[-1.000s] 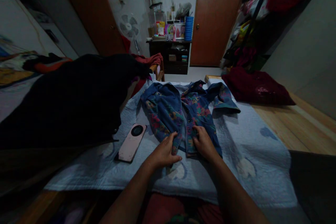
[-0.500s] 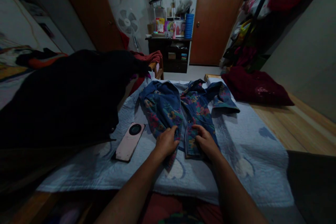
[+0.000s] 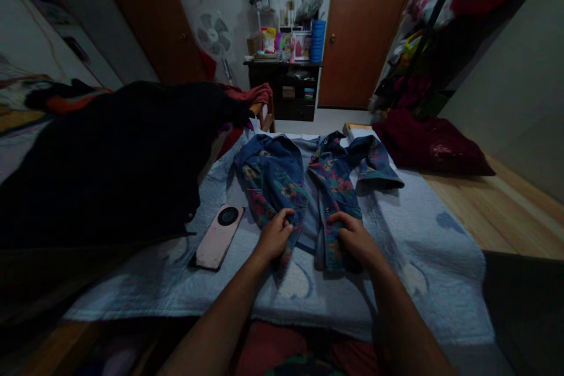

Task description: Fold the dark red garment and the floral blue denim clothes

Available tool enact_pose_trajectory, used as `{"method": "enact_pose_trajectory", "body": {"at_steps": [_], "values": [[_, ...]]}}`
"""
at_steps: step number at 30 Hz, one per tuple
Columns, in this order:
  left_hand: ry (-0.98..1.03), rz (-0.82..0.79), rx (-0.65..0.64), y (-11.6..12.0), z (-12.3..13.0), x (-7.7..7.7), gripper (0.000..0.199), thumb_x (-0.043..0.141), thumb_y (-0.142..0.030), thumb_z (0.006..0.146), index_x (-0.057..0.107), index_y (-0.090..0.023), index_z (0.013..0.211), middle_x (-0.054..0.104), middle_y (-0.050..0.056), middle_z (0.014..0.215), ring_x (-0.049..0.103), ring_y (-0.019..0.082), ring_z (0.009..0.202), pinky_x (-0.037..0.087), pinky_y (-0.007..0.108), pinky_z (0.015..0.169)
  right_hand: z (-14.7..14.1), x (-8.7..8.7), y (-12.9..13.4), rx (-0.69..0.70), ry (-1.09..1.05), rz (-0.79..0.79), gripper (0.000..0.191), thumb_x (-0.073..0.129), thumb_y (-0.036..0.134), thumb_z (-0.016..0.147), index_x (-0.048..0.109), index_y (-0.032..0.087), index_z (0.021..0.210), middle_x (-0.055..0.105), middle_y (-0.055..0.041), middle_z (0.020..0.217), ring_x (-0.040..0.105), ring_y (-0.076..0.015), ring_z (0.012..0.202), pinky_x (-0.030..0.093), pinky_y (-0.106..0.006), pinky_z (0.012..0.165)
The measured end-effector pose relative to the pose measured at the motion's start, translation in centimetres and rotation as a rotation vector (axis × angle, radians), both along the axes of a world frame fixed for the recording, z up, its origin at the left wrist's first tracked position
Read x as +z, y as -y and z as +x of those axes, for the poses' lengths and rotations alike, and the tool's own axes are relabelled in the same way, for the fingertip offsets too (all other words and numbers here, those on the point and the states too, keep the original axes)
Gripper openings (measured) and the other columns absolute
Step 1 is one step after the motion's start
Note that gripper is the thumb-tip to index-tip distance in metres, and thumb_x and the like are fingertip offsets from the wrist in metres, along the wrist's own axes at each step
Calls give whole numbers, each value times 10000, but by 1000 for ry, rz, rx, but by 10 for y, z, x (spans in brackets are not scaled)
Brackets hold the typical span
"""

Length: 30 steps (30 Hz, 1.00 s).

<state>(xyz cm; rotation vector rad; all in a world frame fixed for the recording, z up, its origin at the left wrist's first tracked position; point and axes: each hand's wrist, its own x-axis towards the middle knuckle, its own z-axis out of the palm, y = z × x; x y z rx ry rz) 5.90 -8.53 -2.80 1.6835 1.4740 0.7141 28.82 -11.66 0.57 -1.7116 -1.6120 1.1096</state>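
Note:
A blue denim jacket with a flower print [image 3: 288, 182] lies spread on a light blue cloth [image 3: 423, 217], its front parted down the middle. My left hand [image 3: 275, 238] is closed on the lower edge of the left front panel, thumb and fingers pinching the fabric. On the other side my right hand [image 3: 355, 238] grips the right front panel just below a snap button [image 3: 327, 210]. The jacket's sleeve on the right [image 3: 374, 161] stretches outward. A pink phone [image 3: 219, 238] with a round black camera ring lies left of my left hand.
A large dark garment heap [image 3: 110, 164] rises on the left. At the right, a maroon folded cloth [image 3: 434, 144] rests on a wooden surface [image 3: 506, 211]. Farther back stand a dark cabinet [image 3: 282, 94], a fan [image 3: 214, 35] and a brown door [image 3: 356, 35].
My hands have drawn apart slightly, the right one moving to the right. The jacket's front opening is wider, showing more of its inside.

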Motion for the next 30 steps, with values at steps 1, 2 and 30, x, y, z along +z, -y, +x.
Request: {"method": "enact_pose_trajectory", "body": {"at_steps": [1,2,30], "values": [[30,-10,-9,-1,-2,-1,377,495,-173,821,567,-217,1188,564,-19,812,557,135,734,426,241,693,3,5,0,60,201,12,427,422,118,719,642,194,1078,654,-56,889,594,-187,773,431,-292,733],[43,-14,-26,-1,-3,0,375,494,-166,819,569,-210,1183,559,-19,806,550,135,726,429,241,692,6,10,0,121,390,31,374,441,117,743,672,185,1029,654,-83,927,592,-207,841,416,-306,778],[-823,127,-180,-10,33,35,225,536,-167,725,721,-133,848,712,180,930,691,317,859,493,359,695,-6,0,-57,160,848,154,226,475,120,791,638,169,940,687,-113,1001,641,-216,895,376,-276,690]]}}
